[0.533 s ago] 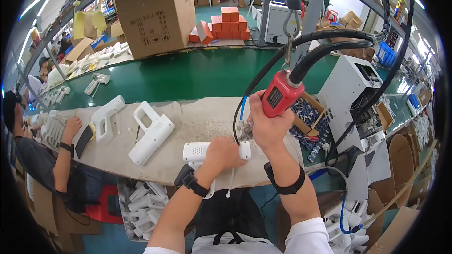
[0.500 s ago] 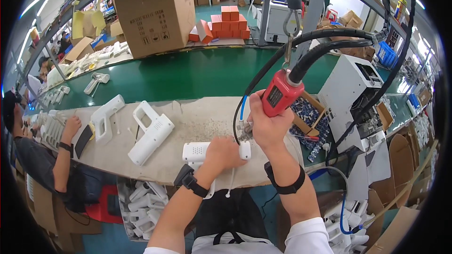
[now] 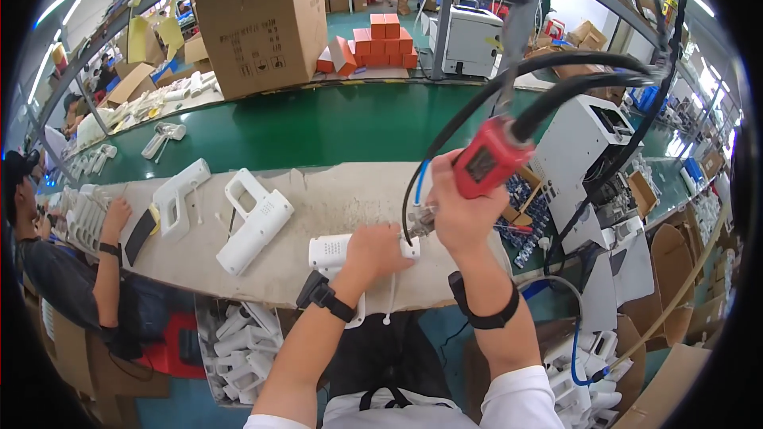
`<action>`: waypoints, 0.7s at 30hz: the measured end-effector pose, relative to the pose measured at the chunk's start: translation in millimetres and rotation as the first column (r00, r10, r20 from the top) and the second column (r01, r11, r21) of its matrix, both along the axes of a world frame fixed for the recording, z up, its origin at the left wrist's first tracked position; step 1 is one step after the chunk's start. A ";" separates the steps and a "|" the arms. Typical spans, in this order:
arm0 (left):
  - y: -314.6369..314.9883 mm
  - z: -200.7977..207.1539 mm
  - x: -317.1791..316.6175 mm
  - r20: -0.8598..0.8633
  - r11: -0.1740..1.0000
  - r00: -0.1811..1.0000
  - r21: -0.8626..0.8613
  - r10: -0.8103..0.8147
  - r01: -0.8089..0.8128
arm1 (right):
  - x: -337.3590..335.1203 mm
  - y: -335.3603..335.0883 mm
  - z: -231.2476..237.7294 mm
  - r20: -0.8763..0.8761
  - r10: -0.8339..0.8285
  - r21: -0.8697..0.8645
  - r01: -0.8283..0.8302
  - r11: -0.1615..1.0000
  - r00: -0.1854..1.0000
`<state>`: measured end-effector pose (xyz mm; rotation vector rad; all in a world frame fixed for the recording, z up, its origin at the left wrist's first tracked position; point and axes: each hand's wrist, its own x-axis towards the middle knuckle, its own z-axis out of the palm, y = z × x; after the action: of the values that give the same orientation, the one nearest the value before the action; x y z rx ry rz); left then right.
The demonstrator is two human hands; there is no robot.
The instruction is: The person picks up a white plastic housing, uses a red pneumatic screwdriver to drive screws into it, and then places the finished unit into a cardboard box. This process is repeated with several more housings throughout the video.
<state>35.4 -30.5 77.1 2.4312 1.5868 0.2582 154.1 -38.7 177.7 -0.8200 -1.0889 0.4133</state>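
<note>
My right hand [image 3: 465, 218] is wrapped round a red power screwdriver [image 3: 493, 157], which hangs tilted from a hook with thick black cables at its top. The screwdriver's metal front end points down and left, close to the right end of a white plastic gun-shaped housing [image 3: 326, 251]. Whether its bit touches the housing is unclear. My left hand [image 3: 375, 254] presses over the middle of that housing and holds it on the bench mat, hiding part of it. To the left lie another white housing [image 3: 256, 226] and a further white handle-shaped housing [image 3: 181, 195].
Right of my hand is a cardboard tray [image 3: 528, 191] of small dark blue parts beside a white machine [image 3: 584, 155]. A green belt [image 3: 342, 123] runs behind the mat. A co-worker's arm [image 3: 110, 270] reaches in at left. Boxes of white housings [image 3: 238, 357] stand below.
The screwdriver and my right hand have shifted slightly right, away from the housing's end. My left hand has hardly moved, still on the housing.
</note>
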 end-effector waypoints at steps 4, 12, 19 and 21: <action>10.6 -14.0 -7.4 0.028 0.999 0.999 -0.032 -0.043 0.044 | 1.2 -19.9 15.2 -0.023 0.089 -0.001 -0.090 0.996 0.996; 5.3 2.5 -7.0 0.028 0.991 0.996 -0.103 -0.087 0.089 | -3.1 -1.7 -32.9 -0.011 0.111 -0.055 -0.111 0.992 0.994; 21.6 -10.3 -91.4 -0.074 0.986 0.985 0.052 -0.157 0.161 | -2.7 6.6 -42.3 0.063 0.097 -0.104 -0.090 0.991 0.993; 18.7 -6.1 -95.8 -0.121 0.988 0.983 0.049 -0.138 0.145 | -2.1 7.7 -27.7 0.069 0.100 -0.091 -0.094 0.991 0.993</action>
<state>-60.5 -11.8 70.9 2.6338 1.4606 0.1395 152.0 -31.0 150.0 -0.8676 -1.1895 0.5190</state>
